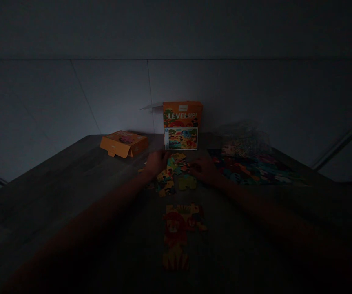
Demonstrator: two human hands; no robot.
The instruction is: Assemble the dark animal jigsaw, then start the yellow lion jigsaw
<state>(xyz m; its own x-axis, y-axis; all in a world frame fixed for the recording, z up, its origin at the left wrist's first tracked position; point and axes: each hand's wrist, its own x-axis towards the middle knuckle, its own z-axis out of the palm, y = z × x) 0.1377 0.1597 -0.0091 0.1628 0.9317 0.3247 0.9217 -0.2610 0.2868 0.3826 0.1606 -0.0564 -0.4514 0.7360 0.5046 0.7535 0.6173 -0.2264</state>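
The scene is very dim. A loose pile of jigsaw puzzle pieces (166,175) lies between my two hands. My left hand (156,162) rests at the pile's left back edge, fingers reaching over the pieces, and it looks open. On the other side my right hand (205,168) touches or hovers by the pile's right edge, its fingers apart as far as the dark lets me see. A greenish puzzle piece (187,182) lies just in front of the pile. Closer to me is a joined puzzle section (176,232) with a large lion and a smaller red-maned one.
An orange "LEVEL UP!" box (182,114) stands at the back, with a picture card (181,139) leaning on it. An open orange box (124,143) lies back left. Right of my hands are a dark colourful puzzle (255,169) and a clear plastic bag (244,141) of pieces.
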